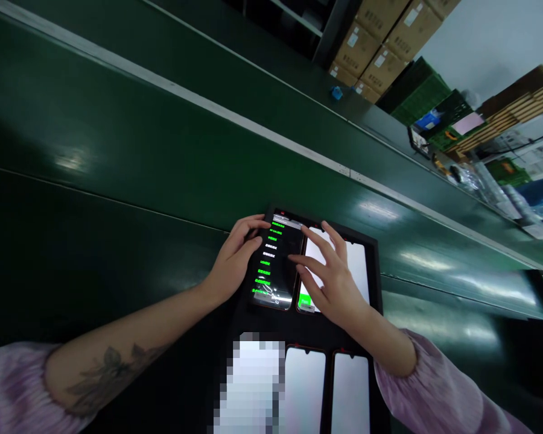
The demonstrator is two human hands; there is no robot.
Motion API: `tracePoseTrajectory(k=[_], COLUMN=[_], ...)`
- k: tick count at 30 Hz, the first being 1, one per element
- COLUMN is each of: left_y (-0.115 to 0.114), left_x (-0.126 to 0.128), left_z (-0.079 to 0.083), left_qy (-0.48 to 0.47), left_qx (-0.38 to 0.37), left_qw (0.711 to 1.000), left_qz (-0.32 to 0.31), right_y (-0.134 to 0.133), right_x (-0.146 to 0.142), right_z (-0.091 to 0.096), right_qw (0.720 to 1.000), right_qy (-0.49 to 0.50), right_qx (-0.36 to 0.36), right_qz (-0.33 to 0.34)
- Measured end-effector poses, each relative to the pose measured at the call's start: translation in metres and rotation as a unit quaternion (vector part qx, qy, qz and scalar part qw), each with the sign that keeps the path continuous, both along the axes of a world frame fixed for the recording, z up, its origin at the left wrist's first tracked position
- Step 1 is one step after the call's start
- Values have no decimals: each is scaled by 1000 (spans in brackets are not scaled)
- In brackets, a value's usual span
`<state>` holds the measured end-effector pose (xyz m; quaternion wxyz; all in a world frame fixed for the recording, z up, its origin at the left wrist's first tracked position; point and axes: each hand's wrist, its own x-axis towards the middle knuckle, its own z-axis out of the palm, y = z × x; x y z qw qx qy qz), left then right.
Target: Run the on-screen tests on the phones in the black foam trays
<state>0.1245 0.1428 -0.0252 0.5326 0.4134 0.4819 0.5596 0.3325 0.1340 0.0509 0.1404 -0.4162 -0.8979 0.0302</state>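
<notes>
A smartphone (278,271) with a dark screen and a list of green and white lines lies in the upper left of a black tray (262,325). At its left edge rests my left hand (238,259), thumb and fingers apart. My right hand (332,277) is spread above the tray, one fingertip at the dark screen; whether it touches I cannot tell. Under this hand, partly covered, are a white-screened phone (305,289) with a green patch and another white-screened phone (359,271).
Nearer me in the tray lie two white-screened phones (305,386) (350,392) and a pixelated bright shape (257,380). The tray stands on a green bench (140,175) crossed by a pale rail (235,120). Beyond are cardboard boxes (375,42), green crates (416,90) and a small blue object (336,93).
</notes>
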Motion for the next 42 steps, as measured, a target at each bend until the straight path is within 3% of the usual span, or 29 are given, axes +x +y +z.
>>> tracePoseTrajectory(k=[9,35,37,39,42], left_y=[0,-1,-2,-5,-27], left_x=[0,-1,-3,-6,-15], left_z=[1,-2,0,3,5], left_qy=[-22,-54,-67,-75,-96], left_qx=[-11,-22,-32,-42,-74], left_qw=[1000,998,997,996,992], left_qz=[1,-1,-6,-5,25], right_y=[-14,-19,-21,-29,-56], right_x=[-6,-6,7,31,82], right_z=[-1,4,8,13,13], right_qw=[998,997,1000,995,945], right_qy=[-32,-50,-10,63,209], right_qx=[-34,-43,-25,-1,15], right_qz=[42,42,5,-73,-253])
